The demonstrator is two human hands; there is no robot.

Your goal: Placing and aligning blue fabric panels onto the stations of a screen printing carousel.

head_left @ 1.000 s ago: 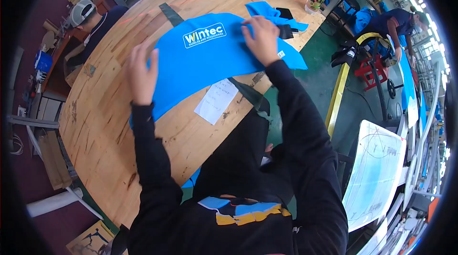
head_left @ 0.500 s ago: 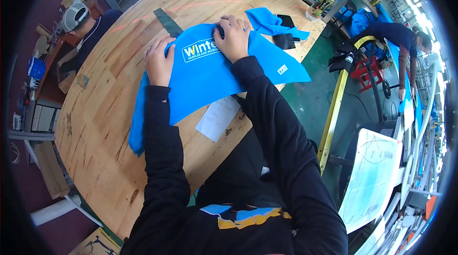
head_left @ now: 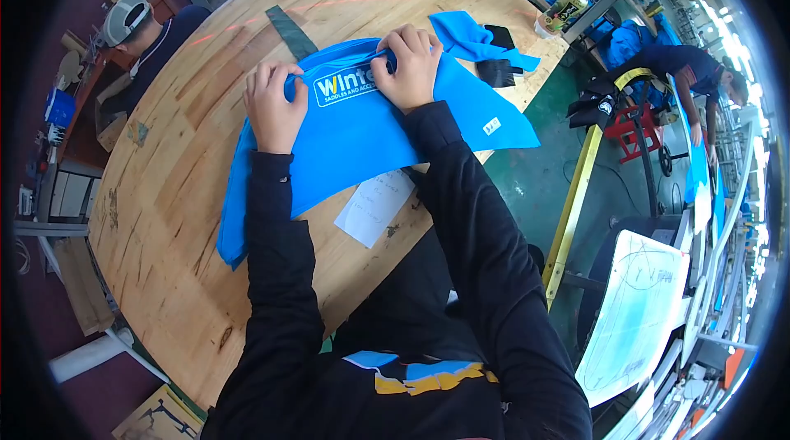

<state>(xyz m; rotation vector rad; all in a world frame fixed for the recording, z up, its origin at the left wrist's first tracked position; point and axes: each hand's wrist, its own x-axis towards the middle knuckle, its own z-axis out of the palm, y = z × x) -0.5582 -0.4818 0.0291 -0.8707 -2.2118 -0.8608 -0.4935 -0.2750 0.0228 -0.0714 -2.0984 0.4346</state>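
Observation:
A stack of blue cut fabric panels [head_left: 362, 152] lies across the wooden table, its top piece bearing a white and yellow print and a small pale sticker [head_left: 491, 126]. My left hand [head_left: 276, 107] pinches the far edge of the fabric at its left side. With thumb and fingers curled, my right hand [head_left: 409, 70] grips the same edge farther right and covers part of the print. Between the two hands that edge is lifted and folded a little toward me, with more blue layers showing behind it.
A dark green strip [head_left: 290, 33] lies beyond the stack. Blue scraps [head_left: 469, 37], a black brush-like piece [head_left: 495, 72] and a bottle [head_left: 568, 8] are at the far right. Handwritten paper [head_left: 374, 208] sits near me. One person [head_left: 148, 37] is at left, another [head_left: 699, 70] at right.
Both hands have gone from resting on the top panel to pinching its far edge. That edge now rises and curls toward me, showing the layers behind.

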